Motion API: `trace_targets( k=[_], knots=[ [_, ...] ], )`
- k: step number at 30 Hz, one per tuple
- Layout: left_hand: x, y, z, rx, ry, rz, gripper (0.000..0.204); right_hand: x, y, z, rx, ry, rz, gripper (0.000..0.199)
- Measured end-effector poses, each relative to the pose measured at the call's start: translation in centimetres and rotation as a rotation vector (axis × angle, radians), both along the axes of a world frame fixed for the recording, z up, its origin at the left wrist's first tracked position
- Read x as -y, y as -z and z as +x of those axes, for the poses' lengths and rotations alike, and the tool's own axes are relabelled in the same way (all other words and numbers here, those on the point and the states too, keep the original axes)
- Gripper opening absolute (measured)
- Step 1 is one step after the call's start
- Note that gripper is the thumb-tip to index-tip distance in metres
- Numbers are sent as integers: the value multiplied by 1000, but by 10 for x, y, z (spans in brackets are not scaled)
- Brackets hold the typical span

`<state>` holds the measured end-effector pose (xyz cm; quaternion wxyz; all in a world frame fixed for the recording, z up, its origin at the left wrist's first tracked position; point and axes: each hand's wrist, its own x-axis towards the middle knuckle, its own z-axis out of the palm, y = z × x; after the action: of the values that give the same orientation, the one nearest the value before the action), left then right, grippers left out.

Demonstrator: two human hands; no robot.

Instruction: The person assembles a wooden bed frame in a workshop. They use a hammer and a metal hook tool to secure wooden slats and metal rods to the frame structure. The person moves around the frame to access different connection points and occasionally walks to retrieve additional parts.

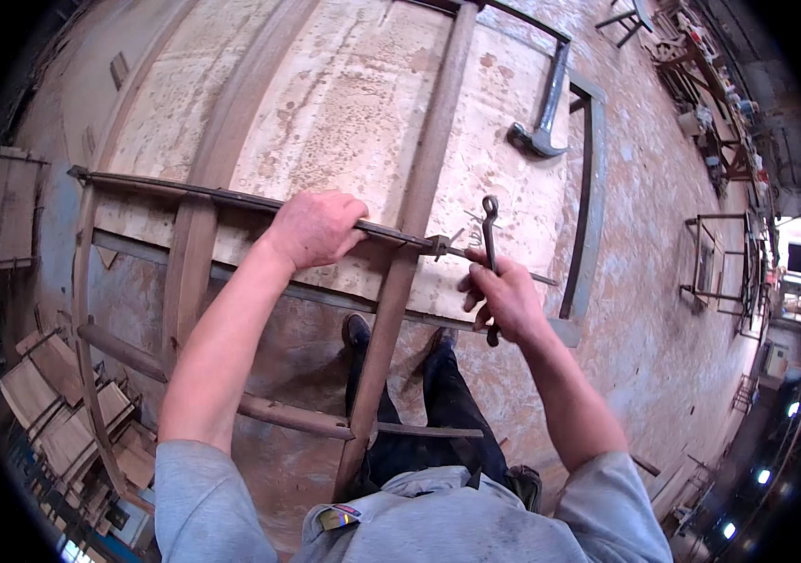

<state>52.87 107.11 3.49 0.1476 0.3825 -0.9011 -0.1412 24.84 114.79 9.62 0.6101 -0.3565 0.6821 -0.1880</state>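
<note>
A long dark metal bar clamp (241, 199) lies across a wooden frame (434, 131). My left hand (314, 231) is closed around its bar, left of the clamp's screw end (439, 246). In my right hand (516, 298) is a dark wrench (489, 223), held upright with its ring end up and its lower end showing beneath my fingers. A thin threaded rod passes behind the wrench and sticks out to the right of that hand. Whether my right fingers also touch the rod, I cannot tell.
Under the frame is a stained pale board (344, 103) on a worktable with a grey metal edge (590, 206). A claw hammer (541, 131) rests at its far right. Stacked wooden pieces (67, 399) stand at left; a cluttered bench (701, 84) and frames (719, 258) stand at right.
</note>
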Motion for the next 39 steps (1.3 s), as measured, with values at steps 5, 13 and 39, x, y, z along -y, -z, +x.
trace_targets(
  k=[5,13,39],
  knots=[
    [-4,2,-1,-31,21,-10,16,-2,11,24,114,113,-55,43],
    [-8,10,-12,-124,41,27,19,6,18,38,-50,-67,-110,19],
    [-9,25,-13,-22,-35,93,4,33,-17,38,-871,-986,-817,24]
  ],
)
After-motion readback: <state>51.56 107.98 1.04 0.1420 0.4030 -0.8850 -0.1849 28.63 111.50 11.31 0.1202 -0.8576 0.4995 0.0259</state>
